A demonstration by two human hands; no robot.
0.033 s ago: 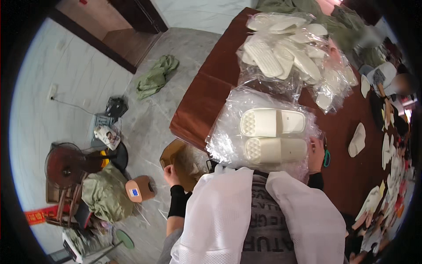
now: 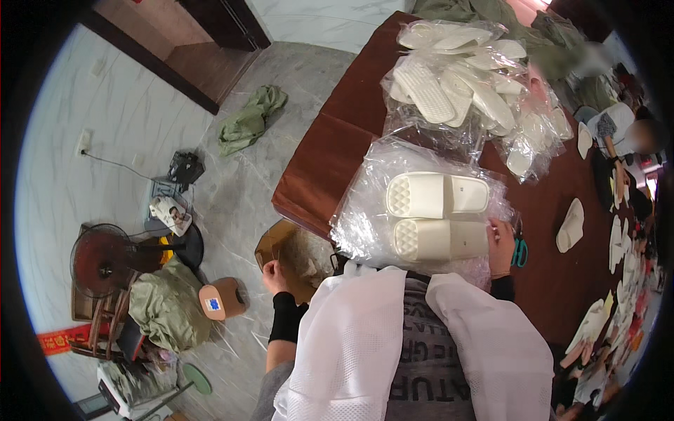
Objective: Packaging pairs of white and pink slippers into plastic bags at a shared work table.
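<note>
Two cream slippers lie side by side on a stack of clear plastic bags (image 2: 365, 210) in front of me. The farther slipper (image 2: 435, 195) and the nearer slipper (image 2: 441, 240) both point their textured straps left. My right hand (image 2: 500, 245) is closed at the heel end of the nearer slipper, its fingers bent against the edge. Teal-handled scissors (image 2: 519, 252) lie just right of that hand. Off the table's edge, my left hand (image 2: 274, 276) is closed in a pinch over an open cardboard box (image 2: 282, 245). What it pinches is too small to make out.
Bagged slippers (image 2: 449, 91) are piled on the far part of the brown table (image 2: 316, 158). A loose slipper (image 2: 571, 226) lies to the right. A fan (image 2: 105, 261), a stool (image 2: 223, 299) and a green sack (image 2: 168, 305) stand left. Other people sit at far right.
My right hand has shifted slightly left, with its fingers now at the nearer slipper's heel. More of the scissors' handles shows. My left hand stays by the box.
</note>
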